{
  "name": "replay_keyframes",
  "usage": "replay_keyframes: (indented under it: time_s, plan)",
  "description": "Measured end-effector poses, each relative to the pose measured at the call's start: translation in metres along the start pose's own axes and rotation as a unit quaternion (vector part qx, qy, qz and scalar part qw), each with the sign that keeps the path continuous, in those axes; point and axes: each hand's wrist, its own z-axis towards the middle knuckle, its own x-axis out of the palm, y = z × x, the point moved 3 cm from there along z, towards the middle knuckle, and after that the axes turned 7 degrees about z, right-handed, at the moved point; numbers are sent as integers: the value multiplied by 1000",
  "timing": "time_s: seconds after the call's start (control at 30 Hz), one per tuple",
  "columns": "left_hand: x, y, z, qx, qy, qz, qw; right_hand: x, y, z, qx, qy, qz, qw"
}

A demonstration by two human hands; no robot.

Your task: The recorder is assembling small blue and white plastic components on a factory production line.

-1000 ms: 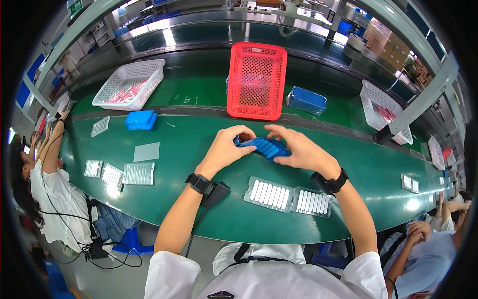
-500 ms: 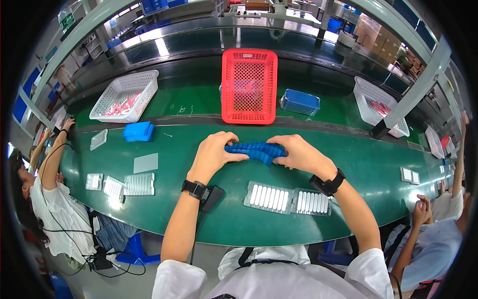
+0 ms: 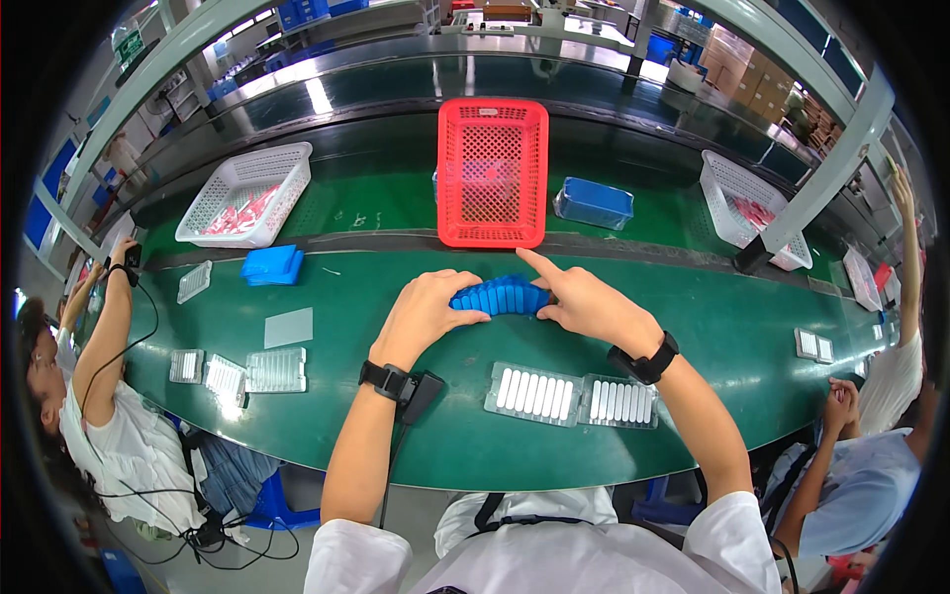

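Between my two hands, above the green table, is a blue, ribbed, bendy piece point(image 3: 503, 296) that looks like a row of narrow segments; its exact kind I cannot make out. Its left end is gripped by my left hand point(image 3: 416, 309), thumb in front and fingers behind. My right hand point(image 3: 592, 303) pinches the other end, its index finger stretched out toward the red basket. Below my hands lie two clear plastic trays side by side, a left tray point(image 3: 534, 394) and a right tray point(image 3: 617, 402), each with several white sticks in its slots.
A red mesh basket point(image 3: 540, 178) stands beyond my hands, beside a wrapped blue block point(image 3: 594, 203). White baskets point(image 3: 297, 188) with pink packets stand at both sides. Blue packets point(image 3: 272, 265), a translucent sheet point(image 3: 288, 327) and more trays point(image 3: 276, 369) lie left. People sit at both sides.
The blue piece has shifted slightly left and now shows more of its ribbed face. My right hand has moved left, and its index finger has straightened away from the piece.
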Motion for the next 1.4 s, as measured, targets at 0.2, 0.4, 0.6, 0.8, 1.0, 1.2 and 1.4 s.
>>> replay_keyframes:
  time_s: [0.2,0.4,0.6,0.8,1.0,1.2,1.4]
  plan:
    - [3,-7,0,-32,59,-45,997,-1,-6,1,45,31,-11,998]
    - [1,-4,2,-57,68,-79,993,-3,2,11,60,61,2,996]
    - [5,0,2,-56,55,-84,993,-1,0,11,56,47,93,993]
    - [8,4,2,-78,33,-81,993,1,5,12,142,83,55,985]
    - [10,4,4,-121,18,-93,988,-1,13,15,27,78,76,994]
    - [13,6,1,-112,20,-111,987,11,-1,18,-25,-31,21,999]
    - [10,12,1,-251,142,-321,902,6,-17,23,7,-36,170,985]
